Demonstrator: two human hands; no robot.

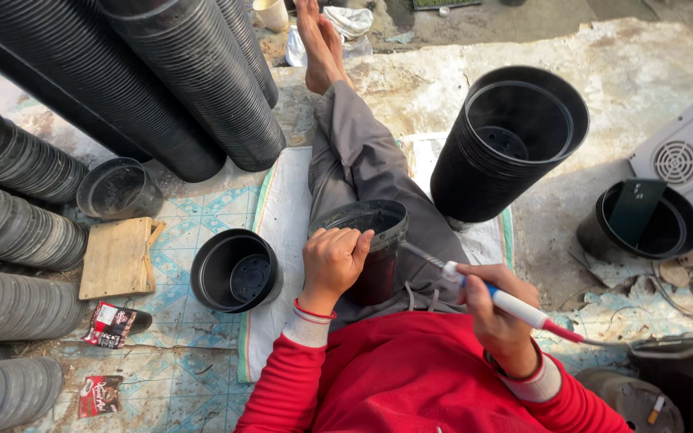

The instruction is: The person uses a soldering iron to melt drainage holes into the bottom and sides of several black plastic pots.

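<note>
Head view: left hand (332, 261) grips black pot (366, 220) (empty), right hand (495, 309) grips soldering tool (515, 306).

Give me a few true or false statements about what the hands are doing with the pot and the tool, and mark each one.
1. The left hand grips the rim of a black pot resting on the lap. True.
2. The right hand holds a pen-shaped tool with a thin metal tip. True.
3. The tool's tip is inside the tall stack of pots. False: it points toward the pot on the lap.
4. The wooden board lies on the lap. False: it lies on the floor, at the left.
</note>
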